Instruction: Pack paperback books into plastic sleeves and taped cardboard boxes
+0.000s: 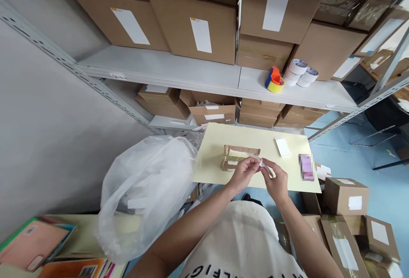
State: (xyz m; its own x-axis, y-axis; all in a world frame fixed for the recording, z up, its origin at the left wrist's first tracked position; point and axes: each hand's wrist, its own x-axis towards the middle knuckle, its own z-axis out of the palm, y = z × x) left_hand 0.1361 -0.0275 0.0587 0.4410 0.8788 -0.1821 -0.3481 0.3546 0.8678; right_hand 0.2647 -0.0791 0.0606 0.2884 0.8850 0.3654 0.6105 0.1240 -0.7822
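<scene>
- Grip, left: your left hand has thumb and fingertips pinched together on one part of a small white strip.
- Grip, right: your right hand pinches the same strip just beside the left fingertips; neither hand is free.
- Position: the strip is held above the near edge of the pale yellow table, with a curled length showing by your right fingers. Its full extent is partly hidden by your hands.
- Nearby: a flat cardboard parcel lies on the table, just beyond and beside your left hand. Shiny tape and pale patches show on it.
- Done, as judged from this view: the parcel is laid out and appears to have tape on it. Whether every edge is sealed, you cannot tell from here.
- Open: the strip is between your fingers, not laid down; its handling looks unfinished.
- Also on the table: a white card and a blurred purple item lie to your right, neither touched.
- Supplies: a tape dispenser and white tape rolls sit on the shelf ahead, out of your grasp.
</scene>
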